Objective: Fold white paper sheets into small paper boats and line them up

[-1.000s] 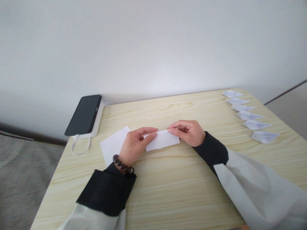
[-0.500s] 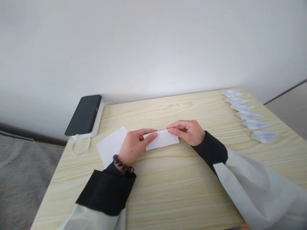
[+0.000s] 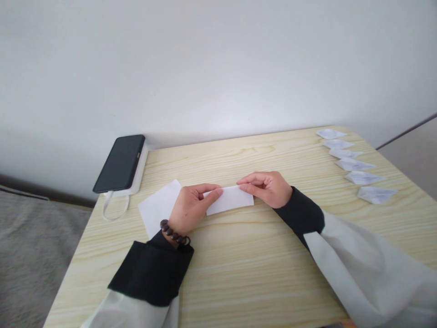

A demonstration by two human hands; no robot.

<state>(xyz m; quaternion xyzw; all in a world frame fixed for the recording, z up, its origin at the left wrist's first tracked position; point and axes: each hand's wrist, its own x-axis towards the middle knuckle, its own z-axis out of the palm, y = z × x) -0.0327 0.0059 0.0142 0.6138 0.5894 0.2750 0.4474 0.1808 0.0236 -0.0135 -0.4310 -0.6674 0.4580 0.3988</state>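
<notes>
A folded white strip of paper [image 3: 230,201] is held level between my two hands over the table. My left hand [image 3: 193,205], with dark beads at the wrist, pinches its left end between thumb and fingers. At the upper right corner, the thumb and forefinger of my right hand [image 3: 269,189] are closed on the paper. Partly under my left hand lies a flat white sheet of paper [image 3: 157,207]. Several folded paper boats [image 3: 375,195] stand in a row on the right side of the table.
The wooden table [image 3: 246,273] meets a white wall [image 3: 218,68] at the back. At its left rear, a black phone [image 3: 120,163] rests on a white box, with a white cable [image 3: 116,218] looping off the front. Grey carpet [image 3: 30,255] shows beyond the left edge.
My left fingertips have shifted very slightly left along the paper's top edge. Otherwise the hands and paper look almost the same.
</notes>
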